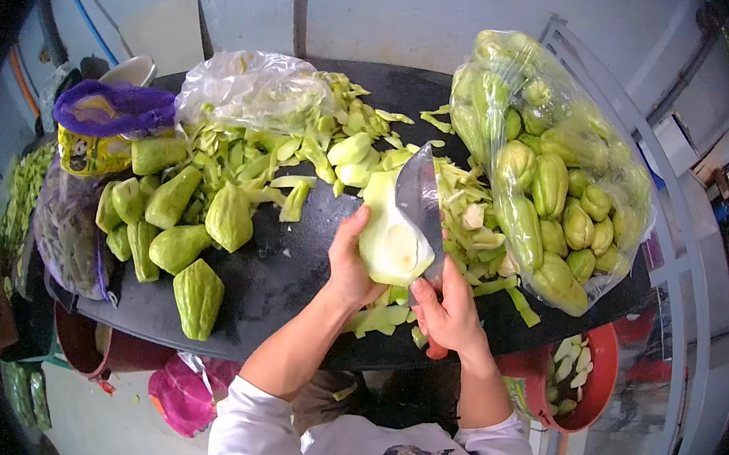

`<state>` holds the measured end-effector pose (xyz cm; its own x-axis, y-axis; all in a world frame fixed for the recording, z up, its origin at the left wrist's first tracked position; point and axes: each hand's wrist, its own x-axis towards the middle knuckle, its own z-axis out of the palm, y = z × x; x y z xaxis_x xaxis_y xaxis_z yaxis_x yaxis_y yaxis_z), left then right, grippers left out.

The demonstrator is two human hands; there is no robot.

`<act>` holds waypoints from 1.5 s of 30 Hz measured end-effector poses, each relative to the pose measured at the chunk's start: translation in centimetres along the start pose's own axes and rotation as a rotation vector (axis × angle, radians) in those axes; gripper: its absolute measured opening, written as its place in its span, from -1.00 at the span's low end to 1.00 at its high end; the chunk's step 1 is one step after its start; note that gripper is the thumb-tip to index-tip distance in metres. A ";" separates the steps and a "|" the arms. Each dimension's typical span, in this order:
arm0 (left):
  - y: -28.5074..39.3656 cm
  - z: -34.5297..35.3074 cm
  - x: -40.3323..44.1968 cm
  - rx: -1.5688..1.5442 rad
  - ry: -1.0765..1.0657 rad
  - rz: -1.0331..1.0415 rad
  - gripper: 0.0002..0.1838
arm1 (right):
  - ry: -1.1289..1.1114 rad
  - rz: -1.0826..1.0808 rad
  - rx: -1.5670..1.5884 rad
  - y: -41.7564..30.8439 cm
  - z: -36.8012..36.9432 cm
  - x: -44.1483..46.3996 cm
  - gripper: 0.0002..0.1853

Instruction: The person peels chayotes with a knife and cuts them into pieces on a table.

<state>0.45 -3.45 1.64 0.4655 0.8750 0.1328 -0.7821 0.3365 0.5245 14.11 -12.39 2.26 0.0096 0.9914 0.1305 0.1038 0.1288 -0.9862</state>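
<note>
My left hand [349, 259] is wrapped round the left side of a pale, partly peeled chayote [387, 247], held above the dark table. A round hollow shows on its cut face. In my right hand [451, 311] is a knife [420, 189] with a wide blade and a red handle, its tip pointing away from me. The blade lies against the right side of the chayote. Green peelings [468, 228] are heaped to the right of the knife, and more lie below my hands. Several unpeeled chayotes [198, 298] sit on the left of the table.
A clear plastic bag of whole chayotes [550, 183] stands at the right. Peelings and another clear bag [247, 87] lie at the back left, near a purple net bag [78, 228]. A red bucket [603, 370] with pale pieces stands below the table's right edge [627, 294].
</note>
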 end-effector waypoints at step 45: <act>0.5 -2.0 2.3 0.147 0.433 0.502 -0.40 | 0.002 -0.388 -1.238 0.7 4.4 2.6 -0.74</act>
<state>0.34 -0.55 0.53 -0.1713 0.9835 0.0578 -0.7814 -0.1714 0.6000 9.84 -9.60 1.45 -0.2265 0.8943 0.3860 0.9450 0.2978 -0.1354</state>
